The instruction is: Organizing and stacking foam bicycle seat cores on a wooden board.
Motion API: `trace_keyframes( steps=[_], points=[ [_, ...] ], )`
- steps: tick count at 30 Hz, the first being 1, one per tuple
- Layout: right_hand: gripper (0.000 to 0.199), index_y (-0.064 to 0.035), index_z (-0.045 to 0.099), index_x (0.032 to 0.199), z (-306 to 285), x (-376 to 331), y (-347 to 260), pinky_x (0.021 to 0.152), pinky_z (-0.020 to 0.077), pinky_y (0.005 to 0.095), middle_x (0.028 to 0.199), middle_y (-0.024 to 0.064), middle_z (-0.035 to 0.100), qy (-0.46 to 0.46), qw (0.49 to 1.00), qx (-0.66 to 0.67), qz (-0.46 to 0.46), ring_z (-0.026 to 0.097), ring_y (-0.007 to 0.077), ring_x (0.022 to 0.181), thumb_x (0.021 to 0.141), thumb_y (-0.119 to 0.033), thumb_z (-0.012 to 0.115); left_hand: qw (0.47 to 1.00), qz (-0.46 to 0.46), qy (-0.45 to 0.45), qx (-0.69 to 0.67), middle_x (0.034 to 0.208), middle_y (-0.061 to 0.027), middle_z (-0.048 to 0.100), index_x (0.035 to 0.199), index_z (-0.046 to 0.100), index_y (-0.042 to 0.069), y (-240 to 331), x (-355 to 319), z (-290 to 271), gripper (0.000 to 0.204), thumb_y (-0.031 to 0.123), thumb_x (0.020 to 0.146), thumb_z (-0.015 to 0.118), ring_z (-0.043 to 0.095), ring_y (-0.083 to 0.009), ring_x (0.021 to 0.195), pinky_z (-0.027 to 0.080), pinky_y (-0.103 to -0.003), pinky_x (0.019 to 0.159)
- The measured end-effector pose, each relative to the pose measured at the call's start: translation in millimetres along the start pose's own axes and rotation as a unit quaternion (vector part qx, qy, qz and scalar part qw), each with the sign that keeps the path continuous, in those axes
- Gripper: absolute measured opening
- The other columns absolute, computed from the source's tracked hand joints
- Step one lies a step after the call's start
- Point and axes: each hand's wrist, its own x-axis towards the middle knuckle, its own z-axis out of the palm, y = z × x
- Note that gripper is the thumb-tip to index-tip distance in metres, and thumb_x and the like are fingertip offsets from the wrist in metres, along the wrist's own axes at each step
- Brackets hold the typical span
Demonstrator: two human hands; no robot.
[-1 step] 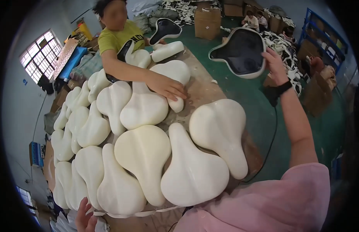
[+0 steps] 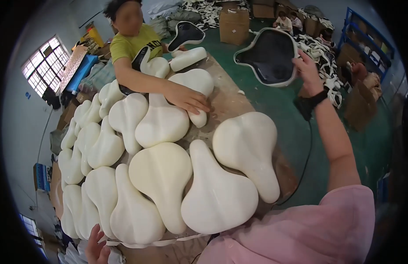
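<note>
Raised at the right, beyond the table's edge, my right hand (image 2: 308, 72) is closed on the rim of a bicycle saddle (image 2: 267, 57). Its black hollow underside faces me, bordered by a white rim. Low at the left, my left hand (image 2: 97, 246) has its fingers apart and holds nothing, beside the table's near edge. Closest to it are white bicycle saddles lying smooth side up, among them one pale saddle (image 2: 135, 211). Another white saddle (image 2: 219, 193) and a neighbouring one (image 2: 248, 149) lie at the right end of that near row.
Across the table (image 2: 232, 99) a person in a yellow shirt (image 2: 144, 44) rests one hand on a saddle (image 2: 193, 81); another saddle (image 2: 186, 35) shows its black underside by that person's other arm. A cable (image 2: 307, 154) hangs at the right. Cartons (image 2: 234, 27) and saddle heaps stand behind.
My right hand and the saddle in it have shifted slightly left and up. The left hand stays where it was.
</note>
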Motion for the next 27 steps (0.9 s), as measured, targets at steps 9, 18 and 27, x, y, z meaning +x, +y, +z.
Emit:
trace_keyframes(
  steps=[9,18,27],
  points=[
    [0.072,-0.0180,0.042,0.142,110,-56,38,0.094,0.0455,0.0421,0.128,0.0200,0.055,-0.301,0.823,-0.327,-0.353,0.057,0.0382,0.108,0.074,-0.014,0.068,0.999,-0.002,-0.046,0.004,0.140,-0.0143,0.046,0.141,0.037,-0.004,1,-2,11,0.056,0.010,0.091,0.058,0.050,-0.0222,0.118,0.039,-0.031,0.099],
    [0.075,-0.0019,0.037,0.143,132,-19,65,0.110,0.0260,0.0306,0.145,0.0155,0.041,-0.332,0.925,-0.132,0.133,0.036,0.0221,0.134,0.082,-0.031,0.071,0.999,-0.023,-0.036,-0.026,0.139,-0.0154,0.047,0.141,0.039,-0.003,-29,-11,8,0.055,0.011,0.091,0.059,0.050,-0.0238,0.123,0.042,-0.032,0.097],
    [0.088,0.0006,0.041,0.139,141,14,48,0.097,0.0420,0.0313,0.127,0.0171,0.057,-0.472,0.827,-0.303,0.034,0.054,0.0227,0.114,0.067,-0.031,0.080,0.997,-0.057,-0.053,-0.026,0.130,-0.0140,0.054,0.141,0.039,-0.002,-45,-26,0,0.059,0.020,0.091,0.062,0.052,-0.0165,0.111,0.042,-0.030,0.094]
  ],
)
